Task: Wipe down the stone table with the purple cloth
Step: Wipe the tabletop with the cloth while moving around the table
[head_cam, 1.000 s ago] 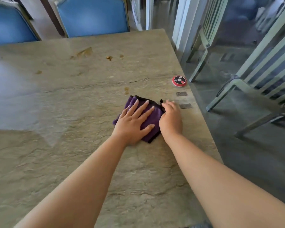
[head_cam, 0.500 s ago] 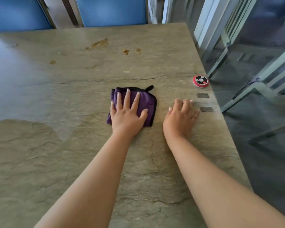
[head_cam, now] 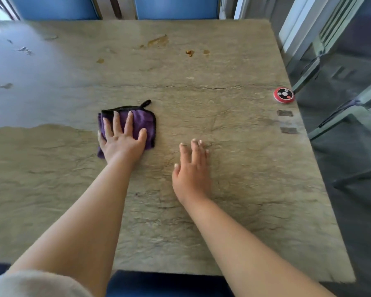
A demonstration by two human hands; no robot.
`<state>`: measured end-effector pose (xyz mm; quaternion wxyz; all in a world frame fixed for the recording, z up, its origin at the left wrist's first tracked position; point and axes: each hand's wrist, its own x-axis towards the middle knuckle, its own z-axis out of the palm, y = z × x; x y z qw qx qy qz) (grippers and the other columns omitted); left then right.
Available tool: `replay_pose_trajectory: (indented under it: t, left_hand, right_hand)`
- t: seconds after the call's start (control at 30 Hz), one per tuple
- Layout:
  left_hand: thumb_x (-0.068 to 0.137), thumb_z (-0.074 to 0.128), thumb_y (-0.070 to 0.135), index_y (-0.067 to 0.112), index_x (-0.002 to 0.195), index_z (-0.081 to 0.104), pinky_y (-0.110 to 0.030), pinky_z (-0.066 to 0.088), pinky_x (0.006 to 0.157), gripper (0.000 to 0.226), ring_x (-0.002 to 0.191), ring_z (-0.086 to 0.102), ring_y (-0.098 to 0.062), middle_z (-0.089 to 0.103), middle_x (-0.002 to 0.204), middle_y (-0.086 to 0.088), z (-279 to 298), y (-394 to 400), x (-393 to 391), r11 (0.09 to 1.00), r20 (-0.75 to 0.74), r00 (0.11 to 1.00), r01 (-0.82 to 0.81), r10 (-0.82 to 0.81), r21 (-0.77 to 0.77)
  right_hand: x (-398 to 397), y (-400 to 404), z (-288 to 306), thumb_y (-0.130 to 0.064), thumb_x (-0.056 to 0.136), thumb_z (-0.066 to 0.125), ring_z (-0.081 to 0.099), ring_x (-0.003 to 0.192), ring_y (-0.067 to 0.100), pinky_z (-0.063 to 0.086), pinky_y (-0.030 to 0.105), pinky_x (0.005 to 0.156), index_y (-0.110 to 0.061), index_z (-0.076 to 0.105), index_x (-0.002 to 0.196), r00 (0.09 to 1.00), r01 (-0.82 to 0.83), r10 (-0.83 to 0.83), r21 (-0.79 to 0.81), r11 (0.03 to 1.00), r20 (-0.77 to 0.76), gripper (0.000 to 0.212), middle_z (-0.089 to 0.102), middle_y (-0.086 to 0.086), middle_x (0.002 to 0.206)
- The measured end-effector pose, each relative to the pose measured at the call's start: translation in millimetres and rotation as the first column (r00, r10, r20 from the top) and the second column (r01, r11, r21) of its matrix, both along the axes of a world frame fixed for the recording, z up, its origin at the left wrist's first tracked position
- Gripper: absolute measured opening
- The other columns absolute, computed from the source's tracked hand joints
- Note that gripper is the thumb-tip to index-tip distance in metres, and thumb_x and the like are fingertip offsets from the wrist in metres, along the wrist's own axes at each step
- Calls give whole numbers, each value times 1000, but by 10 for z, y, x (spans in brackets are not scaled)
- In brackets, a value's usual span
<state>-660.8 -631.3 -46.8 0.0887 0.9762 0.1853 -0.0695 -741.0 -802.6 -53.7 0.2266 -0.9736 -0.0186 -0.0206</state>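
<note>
While left hand (head_cam: pixel 122 140) is pressing flat, fingers spread, on purple cloth (head_cam: pixel 142 122), right hand (head_cam: pixel 191 172) is resting open on stone table (head_cam: pixel 234 168) beside. Brown stains (head_cam: pixel 157 40) (far beyond fingertips) needing long, firm strokes.

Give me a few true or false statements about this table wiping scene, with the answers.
1. The left hand lies flat on the purple cloth. True.
2. The right hand grips a corner of the cloth. False: it rests open on the bare stone table, apart from the cloth.
3. Brown stains lie beyond the cloth, towards the far edge. True.
4. The round red and black disc sits beside the table's left edge. False: it is at the right edge.
</note>
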Motion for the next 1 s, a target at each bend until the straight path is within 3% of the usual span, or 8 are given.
replay_pose_trajectory:
  t: [0.13,0.3,0.4,0.47,0.57,0.7,0.87,1.0]
  left_hand:
    - [86,22,69,49,150,7,-41,3,121,68,150,-5,-16,-3,162,12,-5,-100,-750,958,59,956,285,-286,24]
    - [90,36,64,46,149,21,-44,14,119,64,150,7,-14,12,162,11,36,531,-1700,703,84,698,709,-711,61]
    - [86,33,66,51,148,18,-48,14,119,65,150,3,-11,9,161,15,20,882,-1513,809,56,807,585,-588,63]
    - [83,27,70,54,147,11,-47,8,120,68,149,-3,-10,3,161,17,27,831,-1231,949,51,948,313,-315,45]
    - [88,28,68,52,149,7,-46,1,120,66,149,-9,-15,-6,162,14,6,534,-914,1000,-20,1000,-16,16,9]
    - [87,22,71,53,147,-1,-44,1,120,67,149,-12,-17,-12,161,13,9,178,-1150,981,-25,981,192,-192,18]
    - [91,31,67,49,150,8,-47,10,120,66,150,-5,-19,0,163,9,35,444,-1993,680,20,681,729,-732,76]
    - [91,35,66,46,150,17,-47,8,119,65,150,4,-19,9,162,9,54,1015,-2004,480,-8,483,871,-876,108]
  right_hand:
    - [32,57,-60,-23,88,36,29,141,36,22,50,116,-9,50,135,993,84,-80,-39,996,87,50,39,22,146]
    - [27,59,-95,-20,89,32,31,140,37,25,53,115,-8,50,134,993,60,-54,-53,997,106,51,41,23,144]
    - [23,57,-90,-19,91,38,27,142,36,20,50,117,-8,47,138,995,50,-41,-96,994,94,48,37,23,147]
    - [12,64,-72,-18,92,42,25,142,36,16,49,118,-8,46,138,994,57,-47,-101,993,95,47,35,23,148]
    - [-43,78,-60,-16,94,44,23,143,35,12,47,119,-9,44,140,995,46,-38,-90,995,87,47,32,22,150]
    - [-142,40,-55,-10,94,45,23,143,34,11,43,120,-9,46,138,995,10,-8,-16,1000,101,44,35,20,149]
    - [-194,80,-29,-9,94,42,16,146,26,6,37,121,-14,43,142,996,67,-71,67,995,57,48,30,12,154]
    - [-320,338,42,-10,93,45,9,148,24,-4,33,118,-17,41,142,986,160,-163,96,982,24,50,23,11,156]
